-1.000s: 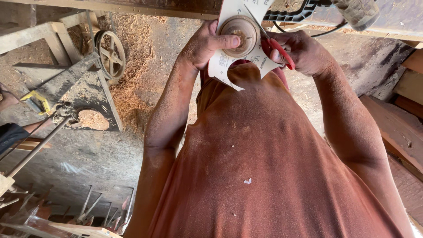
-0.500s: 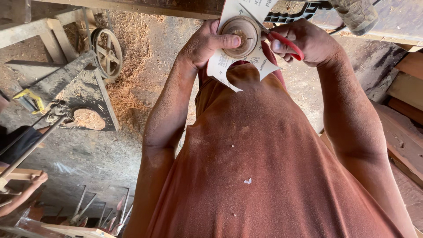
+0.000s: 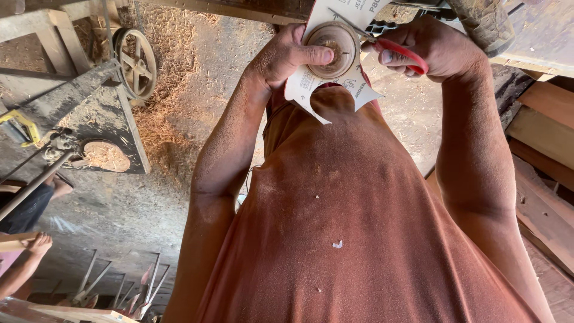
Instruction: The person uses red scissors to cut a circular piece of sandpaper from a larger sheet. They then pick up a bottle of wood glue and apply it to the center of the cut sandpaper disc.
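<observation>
My left hand (image 3: pixel 286 55) grips a round tan disc (image 3: pixel 333 50) against a white sheet of sandpaper backing (image 3: pixel 311 90), with the thumb pressed across the disc's face. My right hand (image 3: pixel 439 48) holds red-handled scissors (image 3: pixel 402 50), and their blades reach to the disc's upper edge on the sheet. The sheet's edge is cut into curved points below the disc. Both hands are raised in front of my chest, above my dusty orange shirt (image 3: pixel 359 227).
A spoked pulley wheel (image 3: pixel 136 63) and a dusty machine table (image 3: pixel 89 119) with a sawdust-filled hole stand at the left. A yellow tool (image 3: pixel 21 124) lies beside them. Another person's hand (image 3: pixel 37 245) shows at lower left. Wooden planks (image 3: pixel 538 179) lie at the right.
My right hand with the scissors has shifted slightly around the disc and the sheet has turned a little. Another person's hand has come into view at lower left.
</observation>
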